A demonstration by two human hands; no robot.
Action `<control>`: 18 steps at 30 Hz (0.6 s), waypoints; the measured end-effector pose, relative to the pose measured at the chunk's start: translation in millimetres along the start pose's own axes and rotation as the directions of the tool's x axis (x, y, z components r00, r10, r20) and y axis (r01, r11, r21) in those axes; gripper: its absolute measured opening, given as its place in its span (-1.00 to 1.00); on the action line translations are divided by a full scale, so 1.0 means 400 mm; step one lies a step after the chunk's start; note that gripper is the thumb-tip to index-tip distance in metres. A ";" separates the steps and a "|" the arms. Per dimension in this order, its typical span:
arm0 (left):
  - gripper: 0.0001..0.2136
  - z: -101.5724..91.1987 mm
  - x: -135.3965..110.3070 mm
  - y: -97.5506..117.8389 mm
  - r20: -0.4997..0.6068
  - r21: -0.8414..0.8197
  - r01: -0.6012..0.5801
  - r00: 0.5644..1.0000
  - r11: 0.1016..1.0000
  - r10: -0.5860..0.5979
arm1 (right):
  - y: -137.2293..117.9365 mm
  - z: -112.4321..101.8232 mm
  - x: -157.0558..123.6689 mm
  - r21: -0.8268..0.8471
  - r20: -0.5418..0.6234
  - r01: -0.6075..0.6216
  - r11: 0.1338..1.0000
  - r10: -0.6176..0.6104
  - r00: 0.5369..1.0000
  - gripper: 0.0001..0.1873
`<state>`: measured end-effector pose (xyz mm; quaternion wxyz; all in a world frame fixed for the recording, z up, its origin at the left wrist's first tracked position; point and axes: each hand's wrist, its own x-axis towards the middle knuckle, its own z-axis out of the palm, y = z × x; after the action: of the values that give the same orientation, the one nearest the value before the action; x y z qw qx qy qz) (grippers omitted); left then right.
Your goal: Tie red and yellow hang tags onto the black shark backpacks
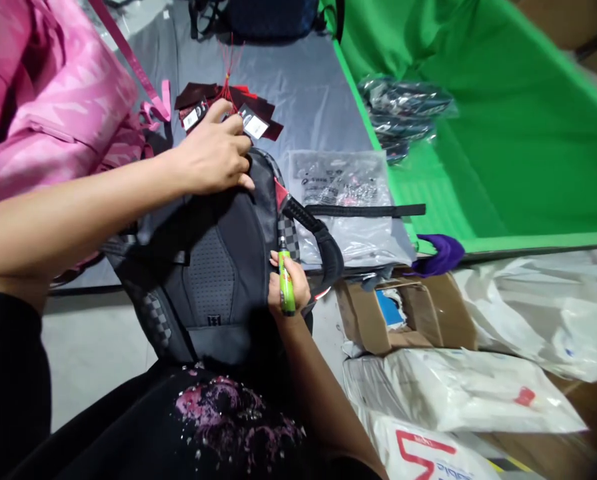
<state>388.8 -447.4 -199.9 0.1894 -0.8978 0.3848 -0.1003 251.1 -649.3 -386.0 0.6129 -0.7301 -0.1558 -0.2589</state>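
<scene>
One black backpack (pixel 211 267), clock centre, outside plastic bag (pixel 354 241) at two o'clock; tag bunch (pixel 254 123) at twelve, seemingly unattached. Left hand (pixel 212 155) at backpack's top, fingers curled, grip unclear; right hand (pixel 301 287) grasps green tube (pixel 286 280).

A pink patterned bag (pixel 83 127) sat at the left of the grey-covered counter (pixel 303 80), with a dark blue bag (pixel 273 17) at its far edge. Wrapped packages (pixel 403 107) lay on bright green fabric (pixel 518 133). A purple cloth (pixel 443 253) was near 1 open cardboard box (pixel 455 310), beside which lay white plastic sacks (pixel 468 387).
</scene>
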 end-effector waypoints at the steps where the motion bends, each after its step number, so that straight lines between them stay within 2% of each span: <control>1: -0.36 -0.005 -0.007 -0.005 -0.019 0.006 0.012 1.000 1.000 -0.012 | -0.005 0.000 0.004 0.039 -0.034 -0.057 0.998 0.058 0.998 -0.69; 2: -0.35 -0.010 -0.016 0.003 -0.025 -0.017 -0.002 1.000 1.000 0.001 | -0.013 -0.001 0.010 0.078 -0.082 -0.124 0.989 0.130 0.988 -0.69; 4: -0.39 -0.018 -0.035 0.053 -0.016 -0.125 -0.041 0.999 0.991 0.039 | -0.035 -0.005 0.031 0.118 -0.183 -0.218 0.969 0.236 0.954 -0.72; 7: -0.58 -0.014 -0.064 0.150 0.006 -0.271 -0.003 1.000 0.963 0.005 | -0.074 -0.019 0.078 0.111 -0.226 -0.214 0.971 0.234 0.946 -0.81; 10: -0.69 0.007 -0.088 0.210 -0.039 -0.289 0.065 0.996 0.955 -0.079 | -0.108 -0.037 0.137 0.139 -0.111 -0.260 0.955 0.276 0.955 -0.84; 14: -0.81 0.053 -0.123 0.240 -0.222 -0.274 0.049 0.969 0.961 -0.113 | -0.135 -0.062 0.203 0.100 0.148 -0.390 0.916 0.373 0.916 -0.84; 16: -0.79 0.072 -0.138 0.250 -0.270 -0.279 0.035 0.956 0.960 -0.113 | -0.138 -0.069 0.219 -0.012 0.202 -0.348 0.937 0.343 0.917 -0.80; 18: -0.78 0.084 -0.149 0.258 -0.246 -0.349 0.055 0.958 0.936 -0.148 | -0.137 -0.070 0.224 -0.130 0.229 -0.253 0.959 0.277 0.933 -0.75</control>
<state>291.5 -460.7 -275.4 -0.0269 -0.9138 0.3710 -0.1633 289.3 -673.6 -287.3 0.5816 -0.8001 -0.1173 -0.0888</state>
